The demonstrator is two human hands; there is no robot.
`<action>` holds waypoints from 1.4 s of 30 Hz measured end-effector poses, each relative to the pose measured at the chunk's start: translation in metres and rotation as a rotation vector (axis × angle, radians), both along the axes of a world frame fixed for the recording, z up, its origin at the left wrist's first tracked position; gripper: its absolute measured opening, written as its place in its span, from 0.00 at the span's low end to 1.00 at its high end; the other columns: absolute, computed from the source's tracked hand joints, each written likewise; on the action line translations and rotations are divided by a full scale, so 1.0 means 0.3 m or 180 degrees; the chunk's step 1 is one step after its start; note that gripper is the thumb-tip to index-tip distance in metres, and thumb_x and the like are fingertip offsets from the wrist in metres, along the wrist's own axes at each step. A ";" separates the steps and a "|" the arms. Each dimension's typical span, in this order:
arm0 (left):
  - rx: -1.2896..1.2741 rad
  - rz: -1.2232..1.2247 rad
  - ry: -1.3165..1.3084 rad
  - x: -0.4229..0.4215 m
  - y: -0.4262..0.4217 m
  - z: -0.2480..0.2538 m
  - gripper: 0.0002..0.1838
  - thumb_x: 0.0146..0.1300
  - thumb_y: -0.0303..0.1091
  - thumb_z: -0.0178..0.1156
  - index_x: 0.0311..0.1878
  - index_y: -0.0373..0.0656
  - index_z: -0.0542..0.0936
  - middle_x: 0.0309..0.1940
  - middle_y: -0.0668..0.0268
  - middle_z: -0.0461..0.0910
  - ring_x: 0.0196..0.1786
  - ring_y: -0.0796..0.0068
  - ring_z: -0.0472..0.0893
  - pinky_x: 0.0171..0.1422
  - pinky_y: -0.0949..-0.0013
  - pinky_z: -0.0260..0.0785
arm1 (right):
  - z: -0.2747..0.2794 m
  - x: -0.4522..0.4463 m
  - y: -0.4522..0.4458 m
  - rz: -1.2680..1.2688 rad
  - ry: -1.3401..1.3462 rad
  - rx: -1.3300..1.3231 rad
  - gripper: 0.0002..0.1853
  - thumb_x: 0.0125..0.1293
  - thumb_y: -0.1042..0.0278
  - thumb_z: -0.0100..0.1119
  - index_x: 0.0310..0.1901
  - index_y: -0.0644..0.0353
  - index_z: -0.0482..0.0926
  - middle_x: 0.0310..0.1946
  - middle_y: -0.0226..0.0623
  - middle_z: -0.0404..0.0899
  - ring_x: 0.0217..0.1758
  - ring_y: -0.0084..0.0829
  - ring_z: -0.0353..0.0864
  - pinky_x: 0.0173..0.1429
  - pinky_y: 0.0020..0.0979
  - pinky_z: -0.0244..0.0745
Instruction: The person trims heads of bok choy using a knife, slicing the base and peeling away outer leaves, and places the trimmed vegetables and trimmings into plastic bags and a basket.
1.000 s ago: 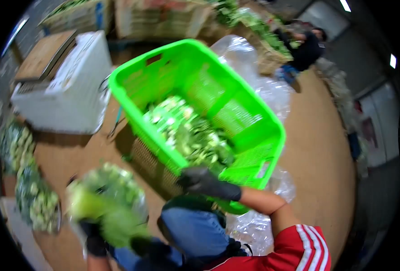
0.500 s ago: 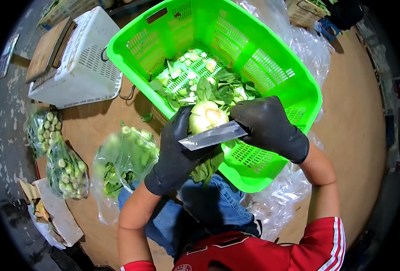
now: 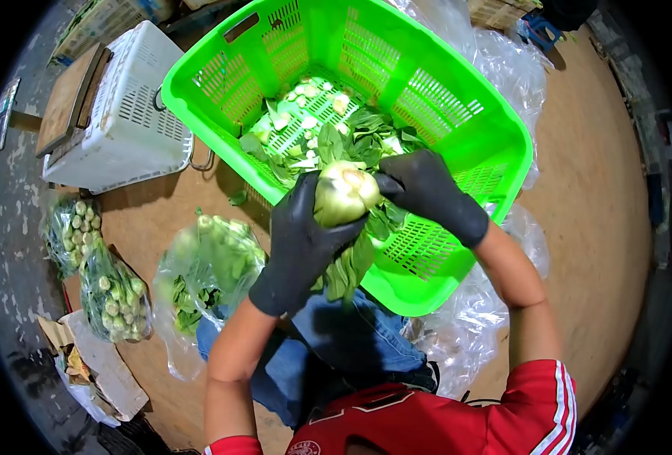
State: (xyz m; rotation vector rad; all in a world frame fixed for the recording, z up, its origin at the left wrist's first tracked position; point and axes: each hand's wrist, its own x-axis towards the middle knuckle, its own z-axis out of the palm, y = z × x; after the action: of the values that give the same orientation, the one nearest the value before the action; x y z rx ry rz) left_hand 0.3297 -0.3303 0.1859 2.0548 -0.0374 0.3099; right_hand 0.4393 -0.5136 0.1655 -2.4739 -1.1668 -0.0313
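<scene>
Two bags (image 3: 116, 299) at left look filled, an open bag (image 3: 222, 254) part-filled; scraps (image 3: 299, 155) lie in the green basket (image 3: 408, 298). Mid-frame, the left hand's grip (image 3: 302, 239) wraps a leafy head (image 3: 343, 197); the right hand (image 3: 433, 191) curls beside it, its hold unclear.

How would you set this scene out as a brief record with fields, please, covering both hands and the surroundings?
Left hand: black-gloved, gripping a leafy vegetable
Right hand: black-gloved, curled close beside the vegetable's pale base; whether it holds anything cannot be made out
Vegetable pose: pale base up, leaves hanging below
Green basket: in front of the person, with loose leaves and pale pieces inside
Left of basket: clear bag of greens, two packed bags, white crate
</scene>
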 end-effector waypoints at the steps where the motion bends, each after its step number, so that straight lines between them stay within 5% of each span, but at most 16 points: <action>1: -0.0098 0.0024 0.0070 -0.004 -0.008 -0.037 0.28 0.38 0.34 0.73 0.44 0.34 0.73 0.36 0.54 0.78 0.37 0.60 0.80 0.42 0.64 0.72 | -0.086 0.052 -0.023 -0.0226 0.0336 -0.0201 0.12 0.51 0.58 0.60 0.20 0.57 0.74 0.17 0.42 0.74 0.21 0.45 0.76 0.26 0.43 0.69; 4: -0.0113 -0.0060 -0.0227 -0.016 -0.026 -0.026 0.31 0.39 0.33 0.73 0.48 0.35 0.72 0.37 0.57 0.79 0.38 0.65 0.80 0.45 0.66 0.72 | -0.134 0.122 -0.076 -0.0942 0.1118 -0.0582 0.13 0.52 0.59 0.61 0.23 0.61 0.76 0.20 0.50 0.75 0.24 0.47 0.76 0.31 0.44 0.69; 5: -0.0298 -0.0041 -0.0037 -0.010 -0.014 -0.018 0.31 0.39 0.33 0.73 0.48 0.35 0.72 0.37 0.57 0.79 0.39 0.67 0.80 0.45 0.66 0.72 | -0.124 0.112 -0.097 -0.1114 0.1446 -0.0376 0.11 0.55 0.64 0.62 0.28 0.65 0.78 0.20 0.44 0.76 0.22 0.33 0.75 0.30 0.35 0.69; 8: -0.0428 0.0080 0.0208 0.025 -0.005 -0.035 0.35 0.40 0.34 0.73 0.52 0.35 0.69 0.40 0.55 0.78 0.42 0.68 0.79 0.47 0.66 0.72 | 0.035 0.011 -0.061 -0.0118 0.2392 0.1370 0.28 0.53 0.63 0.67 0.53 0.68 0.70 0.43 0.37 0.77 0.46 0.25 0.74 0.52 0.28 0.70; 11: -0.0480 0.0092 0.0227 0.047 -0.030 -0.044 0.43 0.40 0.43 0.75 0.55 0.35 0.62 0.41 0.49 0.75 0.43 0.55 0.78 0.46 0.61 0.72 | 0.140 -0.069 0.028 0.0219 0.1427 0.1341 0.28 0.51 0.61 0.69 0.53 0.61 0.71 0.42 0.40 0.77 0.44 0.28 0.77 0.47 0.29 0.74; 14: -0.0742 0.0007 -0.0060 0.073 0.028 -0.029 0.39 0.41 0.43 0.75 0.52 0.36 0.64 0.41 0.55 0.76 0.42 0.63 0.78 0.45 0.64 0.72 | 0.127 0.024 -0.005 -0.0423 0.2590 0.1302 0.19 0.54 0.66 0.63 0.48 0.61 0.76 0.34 0.34 0.79 0.38 0.22 0.77 0.42 0.27 0.75; 16: -0.1826 -0.0309 0.0196 0.087 0.085 -0.045 0.29 0.50 0.40 0.70 0.50 0.36 0.68 0.39 0.63 0.75 0.41 0.74 0.76 0.47 0.68 0.70 | 0.126 0.117 -0.035 -0.0469 0.2644 0.1295 0.19 0.53 0.66 0.64 0.48 0.61 0.76 0.32 0.36 0.80 0.36 0.25 0.79 0.41 0.29 0.75; 18: -0.1865 -0.0142 0.0590 0.108 0.113 -0.044 0.26 0.57 0.45 0.64 0.50 0.37 0.69 0.39 0.65 0.75 0.42 0.77 0.75 0.47 0.71 0.68 | 0.149 0.141 -0.033 -0.0454 -0.0351 -0.0150 0.22 0.53 0.62 0.65 0.48 0.64 0.76 0.34 0.41 0.81 0.37 0.29 0.81 0.41 0.31 0.75; 19: -0.1767 -0.0076 0.0474 0.120 0.102 -0.052 0.24 0.62 0.48 0.58 0.50 0.37 0.70 0.39 0.66 0.75 0.42 0.78 0.75 0.48 0.74 0.67 | 0.154 0.143 -0.009 -0.0222 -0.0371 0.0396 0.25 0.53 0.56 0.66 0.48 0.65 0.75 0.38 0.44 0.80 0.39 0.34 0.82 0.43 0.34 0.75; 22: -0.2045 -0.0244 0.0435 0.136 0.073 -0.032 0.23 0.64 0.45 0.55 0.52 0.35 0.69 0.39 0.65 0.75 0.40 0.77 0.75 0.47 0.75 0.66 | 0.219 0.051 0.104 -0.0538 0.2869 0.1146 0.31 0.52 0.52 0.69 0.51 0.67 0.73 0.38 0.39 0.79 0.35 0.30 0.78 0.41 0.32 0.73; 24: -0.2111 -0.0243 0.0205 0.158 0.067 -0.095 0.22 0.65 0.40 0.54 0.56 0.34 0.66 0.42 0.63 0.74 0.40 0.78 0.74 0.47 0.73 0.68 | 0.166 0.061 0.126 -0.0207 0.2303 0.1116 0.29 0.54 0.53 0.67 0.49 0.68 0.72 0.33 0.32 0.75 0.31 0.20 0.72 0.35 0.23 0.69; 26: -0.2381 -0.0445 0.0717 0.144 0.093 -0.076 0.26 0.64 0.38 0.54 0.61 0.34 0.64 0.46 0.63 0.74 0.43 0.78 0.74 0.49 0.73 0.68 | 0.125 0.107 0.069 -0.0103 0.3101 0.1130 0.25 0.56 0.55 0.63 0.48 0.67 0.72 0.33 0.30 0.75 0.32 0.19 0.72 0.35 0.21 0.68; 30: 0.0437 0.0445 -0.0009 0.137 0.188 -0.212 0.31 0.59 0.39 0.60 0.61 0.32 0.63 0.54 0.51 0.72 0.56 0.62 0.73 0.60 0.65 0.63 | 0.035 0.062 -0.045 -0.0740 0.4999 0.2038 0.21 0.60 0.57 0.56 0.50 0.62 0.72 0.35 0.28 0.74 0.36 0.19 0.70 0.43 0.24 0.69; 35: -0.0178 0.0392 -0.0390 -0.174 0.448 0.065 0.26 0.59 0.27 0.55 0.62 0.34 0.65 0.58 0.54 0.70 0.63 0.62 0.68 0.68 0.62 0.56 | 0.049 0.154 -0.012 -0.0783 0.3474 -0.0202 0.16 0.60 0.56 0.56 0.39 0.63 0.77 0.33 0.31 0.74 0.34 0.24 0.69 0.48 0.30 0.68; 37: -0.1191 0.1156 -0.0542 -0.359 0.547 0.072 0.26 0.56 0.24 0.54 0.60 0.34 0.66 0.55 0.54 0.72 0.61 0.61 0.70 0.66 0.62 0.58 | 0.202 0.373 0.110 -0.0583 0.3015 0.0555 0.17 0.61 0.56 0.56 0.39 0.63 0.77 0.32 0.31 0.75 0.32 0.24 0.70 0.44 0.29 0.68; 42: -0.0833 0.2794 -0.0225 -0.766 0.758 -0.002 0.17 0.61 0.21 0.47 0.54 0.31 0.71 0.48 0.57 0.76 0.51 0.68 0.76 0.60 0.66 0.65 | 0.737 0.637 0.523 0.0100 0.1863 0.2782 0.19 0.61 0.53 0.54 0.41 0.63 0.78 0.32 0.32 0.79 0.28 0.24 0.72 0.34 0.26 0.68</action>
State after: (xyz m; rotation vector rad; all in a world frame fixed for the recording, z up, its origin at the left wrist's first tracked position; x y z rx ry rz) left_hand 0.0999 -0.1028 0.1852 1.6927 0.8341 0.8704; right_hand 0.6303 -0.3566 0.3867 -1.5353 -0.7092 0.1504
